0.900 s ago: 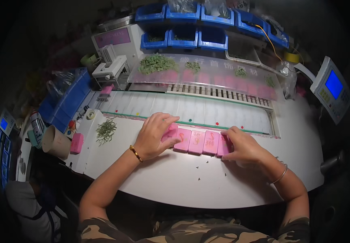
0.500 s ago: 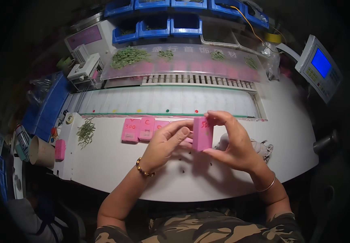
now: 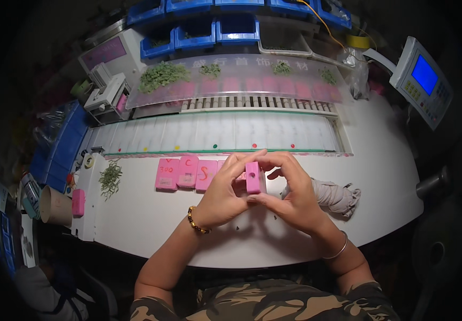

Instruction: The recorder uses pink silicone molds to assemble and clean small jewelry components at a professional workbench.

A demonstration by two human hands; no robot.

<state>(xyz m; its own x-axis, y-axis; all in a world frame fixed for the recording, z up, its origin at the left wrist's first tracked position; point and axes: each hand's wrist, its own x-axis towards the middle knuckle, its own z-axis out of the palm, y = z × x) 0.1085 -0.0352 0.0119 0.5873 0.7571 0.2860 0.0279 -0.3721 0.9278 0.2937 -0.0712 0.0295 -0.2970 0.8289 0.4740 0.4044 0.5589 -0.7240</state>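
Pink block (image 3: 253, 178) held between left hand (image 3: 221, 193) and right hand (image 3: 294, 193) over the desk (image 3: 150, 224), fingers of both part-curled, gripping its near and far ends, holed narrow face toward the wearer, that face's long axis running near-far.

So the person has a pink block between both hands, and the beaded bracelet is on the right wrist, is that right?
Not quite: the head view shows the beaded bracelet on the left wrist. The pink block is indeed between both hands.
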